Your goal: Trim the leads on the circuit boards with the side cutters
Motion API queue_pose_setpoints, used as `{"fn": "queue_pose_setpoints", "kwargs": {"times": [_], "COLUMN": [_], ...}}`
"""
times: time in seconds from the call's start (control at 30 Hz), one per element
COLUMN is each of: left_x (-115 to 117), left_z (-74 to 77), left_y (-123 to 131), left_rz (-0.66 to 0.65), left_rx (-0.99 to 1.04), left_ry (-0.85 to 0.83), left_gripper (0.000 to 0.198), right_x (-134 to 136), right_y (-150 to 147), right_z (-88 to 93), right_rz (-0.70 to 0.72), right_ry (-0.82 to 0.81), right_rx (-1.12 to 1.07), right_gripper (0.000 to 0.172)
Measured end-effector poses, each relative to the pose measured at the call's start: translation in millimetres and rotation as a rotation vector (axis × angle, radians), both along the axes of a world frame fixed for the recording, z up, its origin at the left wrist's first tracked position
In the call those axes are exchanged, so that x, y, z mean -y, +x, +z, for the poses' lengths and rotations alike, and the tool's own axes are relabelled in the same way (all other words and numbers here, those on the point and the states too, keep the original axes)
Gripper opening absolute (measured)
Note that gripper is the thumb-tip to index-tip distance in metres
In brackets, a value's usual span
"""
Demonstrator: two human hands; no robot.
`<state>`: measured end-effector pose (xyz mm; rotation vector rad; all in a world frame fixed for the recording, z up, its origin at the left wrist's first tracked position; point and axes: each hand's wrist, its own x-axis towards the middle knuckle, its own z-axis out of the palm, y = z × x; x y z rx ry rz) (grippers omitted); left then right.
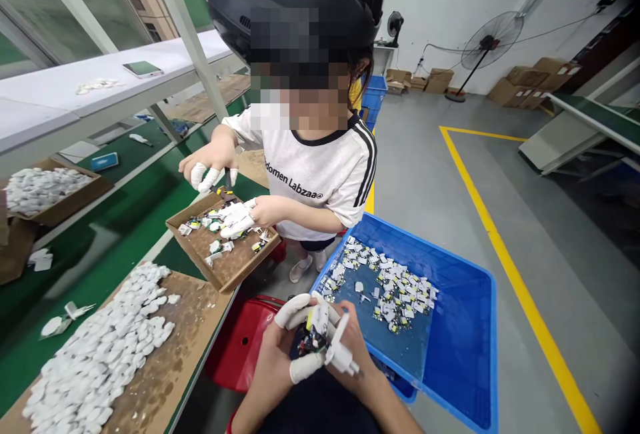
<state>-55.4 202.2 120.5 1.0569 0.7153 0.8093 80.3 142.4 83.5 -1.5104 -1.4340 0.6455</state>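
Note:
My left hand (281,347), with white covers on its fingertips, is closed around a small circuit board (316,333) with a yellow-wrapped part on it. My right hand (356,341) is closed at the other side, on a white plastic plug piece (340,353) with prongs toward me. Whether board and plug piece are joined I cannot tell, and some right fingers are hidden. Both hands are over my lap, beside a blue crate (460,347) that holds many similar boards (405,291) with white parts.
A co-worker (310,167) facing me handles parts with a dark tool (227,184) over a cardboard tray (245,274). White pieces (110,347) are heaped on cardboard on the green bench (115,247) at left. A red stool (240,344) stands below the bench edge.

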Motion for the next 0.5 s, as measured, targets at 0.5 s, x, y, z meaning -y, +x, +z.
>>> {"fn": "queue_pose_setpoints", "kwargs": {"times": [0.5], "left_x": [15], "left_z": [-9.3], "left_y": [3], "left_rz": [0.105], "left_rx": [0.057], "left_ry": [0.012], "left_gripper": [0.068], "right_x": [-16], "right_y": [-2], "right_z": [-22.8], "right_rz": [-0.163], "right_ry": [-0.026], "right_rx": [-0.234], "right_gripper": [0.020]}}
